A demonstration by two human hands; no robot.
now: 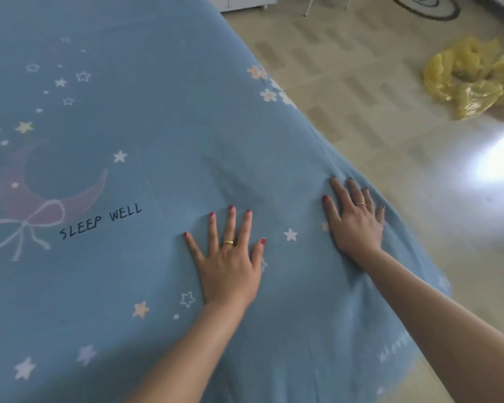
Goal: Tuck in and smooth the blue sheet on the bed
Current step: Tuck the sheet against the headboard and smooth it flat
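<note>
— Where is the sheet?
— The blue sheet [146, 117] covers the bed across the whole left and middle of the view, and its edge falls toward the floor [361, 91] along a line running from 12 o'clock down to 4 o'clock.
— And the hands?
— Both lie flat, palms down, fingers spread, gripping nothing. The left hand [229, 266] presses near the centre, at about 6 o'clock from the faint creases. The right hand [357, 222] rests at 3 o'clock from the left one, its fingertips near the bed's edge.
— Any print nearby?
— A moon with a bow [41, 199] and the words SLEEP WELL sit at 9 o'clock from the left hand.
— Anything on the floor?
— A crumpled yellow bag [474, 80], at 2 o'clock, well apart from the bed.
</note>
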